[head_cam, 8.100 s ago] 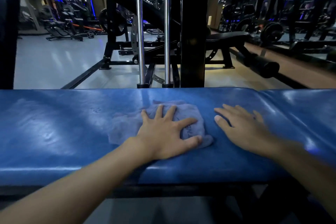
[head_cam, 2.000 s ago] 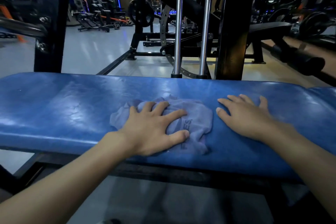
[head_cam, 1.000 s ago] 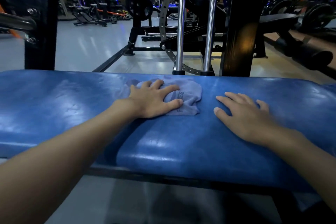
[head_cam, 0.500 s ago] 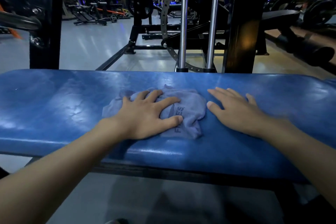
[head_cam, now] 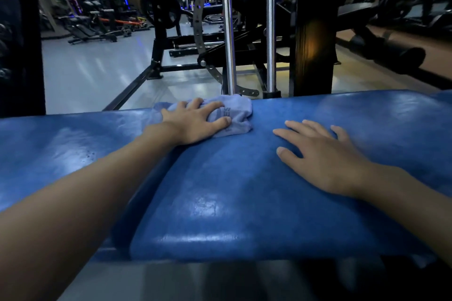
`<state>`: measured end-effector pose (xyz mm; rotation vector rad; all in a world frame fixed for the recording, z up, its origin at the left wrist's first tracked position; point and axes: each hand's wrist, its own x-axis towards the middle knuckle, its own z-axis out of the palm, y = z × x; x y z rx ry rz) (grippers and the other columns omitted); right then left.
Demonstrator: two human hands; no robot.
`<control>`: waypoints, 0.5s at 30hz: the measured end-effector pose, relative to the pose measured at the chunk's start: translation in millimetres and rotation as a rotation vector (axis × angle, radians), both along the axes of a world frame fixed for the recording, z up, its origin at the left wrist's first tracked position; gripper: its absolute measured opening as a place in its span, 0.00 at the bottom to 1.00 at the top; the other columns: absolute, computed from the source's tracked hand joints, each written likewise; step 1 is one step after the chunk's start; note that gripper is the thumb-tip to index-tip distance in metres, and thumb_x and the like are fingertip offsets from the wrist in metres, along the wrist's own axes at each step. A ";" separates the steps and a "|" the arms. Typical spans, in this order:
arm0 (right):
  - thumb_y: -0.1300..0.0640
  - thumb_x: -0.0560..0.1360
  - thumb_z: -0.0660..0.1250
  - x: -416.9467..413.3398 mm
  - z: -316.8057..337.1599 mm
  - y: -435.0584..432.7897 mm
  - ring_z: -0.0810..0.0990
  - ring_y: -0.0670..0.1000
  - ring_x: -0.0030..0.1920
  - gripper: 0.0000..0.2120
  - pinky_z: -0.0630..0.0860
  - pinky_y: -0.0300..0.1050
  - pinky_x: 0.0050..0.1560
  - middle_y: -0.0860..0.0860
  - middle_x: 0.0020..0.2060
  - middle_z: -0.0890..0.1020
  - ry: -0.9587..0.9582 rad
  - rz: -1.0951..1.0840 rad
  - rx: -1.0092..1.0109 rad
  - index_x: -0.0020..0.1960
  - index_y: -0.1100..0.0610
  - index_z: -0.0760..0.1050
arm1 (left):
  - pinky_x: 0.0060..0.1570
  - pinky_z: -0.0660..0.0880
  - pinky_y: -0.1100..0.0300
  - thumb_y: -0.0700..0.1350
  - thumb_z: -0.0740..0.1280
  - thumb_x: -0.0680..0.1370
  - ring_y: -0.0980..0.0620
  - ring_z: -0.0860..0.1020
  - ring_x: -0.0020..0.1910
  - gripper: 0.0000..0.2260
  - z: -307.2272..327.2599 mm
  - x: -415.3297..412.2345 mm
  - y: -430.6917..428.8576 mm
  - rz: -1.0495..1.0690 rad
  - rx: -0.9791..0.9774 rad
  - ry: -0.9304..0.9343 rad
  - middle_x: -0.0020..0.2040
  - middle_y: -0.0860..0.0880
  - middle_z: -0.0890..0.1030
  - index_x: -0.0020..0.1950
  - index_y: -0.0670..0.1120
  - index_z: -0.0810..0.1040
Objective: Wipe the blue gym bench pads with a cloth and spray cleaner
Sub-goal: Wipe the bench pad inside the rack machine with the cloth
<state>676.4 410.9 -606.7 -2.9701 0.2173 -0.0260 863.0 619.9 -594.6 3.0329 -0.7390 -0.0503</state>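
Blue bench pad [head_cam: 244, 190], its long axis running left to right across the view, seen from one long side. A bunched grey-blue cloth [head_cam: 241, 115] lies at the pad's far edge. The left hand [head_cam: 195, 122] presses it with spread, nearly straight fingers. The right hand [head_cam: 320, 154] rests flat on bare pad, apart from the cloth, fingers extended toward the far left

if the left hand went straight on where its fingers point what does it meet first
Left hand: only the cloth under it, then off the pad; beyond, likely the chrome rods, though depth is unclear.
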 end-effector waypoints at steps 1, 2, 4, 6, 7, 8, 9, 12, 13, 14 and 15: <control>0.36 0.78 0.44 -0.5 0.4 0.2 0.44 0.46 0.79 0.27 0.42 0.61 0.76 0.41 0.79 0.50 0.002 -0.001 0.005 0.77 0.37 0.52 | 0.66 0.57 0.30 0.77 0.45 0.72 0.42 0.59 0.77 0.28 -1.2 -5.6 3.6 -0.013 -0.006 -0.003 0.78 0.54 0.59 0.72 0.73 0.55; 0.36 0.78 0.44 -1.3 0.9 1.2 0.45 0.46 0.79 0.27 0.42 0.61 0.76 0.41 0.79 0.50 0.001 -0.004 0.012 0.77 0.37 0.52 | 0.67 0.57 0.30 0.78 0.45 0.71 0.42 0.59 0.77 0.28 -1.7 -13.2 7.8 -0.025 -0.013 -0.003 0.78 0.54 0.60 0.71 0.74 0.55; 0.36 0.79 0.44 -0.3 1.4 0.8 0.46 0.46 0.78 0.27 0.43 0.61 0.76 0.41 0.79 0.51 -0.003 -0.013 0.016 0.77 0.37 0.53 | 0.68 0.57 0.29 0.79 0.42 0.69 0.43 0.59 0.77 0.30 -4.7 -30.5 15.6 -0.043 -0.021 -0.004 0.78 0.55 0.60 0.70 0.75 0.54; 0.36 0.79 0.45 -0.4 2.0 2.0 0.47 0.46 0.79 0.27 0.44 0.61 0.76 0.41 0.79 0.52 -0.011 -0.021 0.015 0.77 0.38 0.54 | 0.69 0.57 0.31 0.80 0.40 0.66 0.44 0.59 0.77 0.33 -6.6 -54.7 25.7 -0.068 -0.009 -0.027 0.78 0.55 0.59 0.71 0.75 0.53; 0.37 0.79 0.45 -0.6 2.6 2.5 0.47 0.46 0.79 0.27 0.44 0.62 0.76 0.41 0.79 0.53 -0.012 -0.024 0.015 0.77 0.38 0.54 | 0.70 0.56 0.32 0.79 0.39 0.66 0.44 0.58 0.78 0.35 -6.6 -68.3 31.4 -0.081 -0.002 -0.036 0.79 0.55 0.58 0.72 0.75 0.52; 0.37 0.79 0.46 -0.8 2.9 2.8 0.48 0.47 0.79 0.27 0.45 0.62 0.76 0.42 0.79 0.53 -0.007 -0.027 0.014 0.77 0.38 0.54 | 0.70 0.56 0.32 0.79 0.38 0.66 0.45 0.57 0.78 0.35 -6.0 -82.3 37.5 -0.094 0.002 -0.039 0.79 0.55 0.58 0.72 0.75 0.52; 0.37 0.79 0.46 -1.1 3.4 3.2 0.48 0.47 0.79 0.27 0.44 0.62 0.75 0.42 0.79 0.53 0.003 -0.029 0.009 0.77 0.38 0.54 | 0.70 0.55 0.33 0.79 0.39 0.66 0.46 0.56 0.78 0.35 -5.3 -96.7 44.2 -0.105 0.002 -0.037 0.80 0.55 0.57 0.73 0.74 0.51; 0.36 0.80 0.46 0.9 7.4 3.1 0.48 0.47 0.79 0.26 0.43 0.64 0.74 0.42 0.79 0.53 0.047 -0.041 -0.052 0.77 0.37 0.54 | 0.70 0.56 0.34 0.78 0.38 0.66 0.48 0.54 0.78 0.34 -6.0 -138.4 64.5 -0.129 -0.001 -0.060 0.80 0.56 0.56 0.73 0.75 0.48; 0.36 0.80 0.47 3.0 10.0 3.4 0.49 0.48 0.79 0.26 0.42 0.65 0.74 0.42 0.79 0.55 0.043 -0.044 -0.070 0.77 0.38 0.55 | 0.70 0.57 0.35 0.78 0.38 0.66 0.48 0.54 0.78 0.35 -6.8 -149.5 70.0 -0.129 0.003 -0.076 0.80 0.57 0.56 0.73 0.75 0.48; 0.36 0.80 0.48 5.2 12.3 4.6 0.50 0.48 0.79 0.26 0.43 0.65 0.74 0.42 0.78 0.56 0.021 -0.045 -0.068 0.76 0.39 0.57 | 0.70 0.58 0.36 0.78 0.37 0.66 0.49 0.54 0.78 0.35 -7.5 -157.5 73.5 -0.128 0.007 -0.091 0.80 0.57 0.56 0.73 0.74 0.47; 0.37 0.80 0.50 7.1 13.8 6.8 0.51 0.48 0.79 0.25 0.44 0.65 0.74 0.43 0.78 0.58 -0.015 -0.042 -0.043 0.76 0.39 0.59 | 0.70 0.58 0.37 0.78 0.37 0.65 0.49 0.54 0.78 0.35 -8.0 -162.3 75.4 -0.124 0.010 -0.100 0.80 0.57 0.56 0.73 0.74 0.47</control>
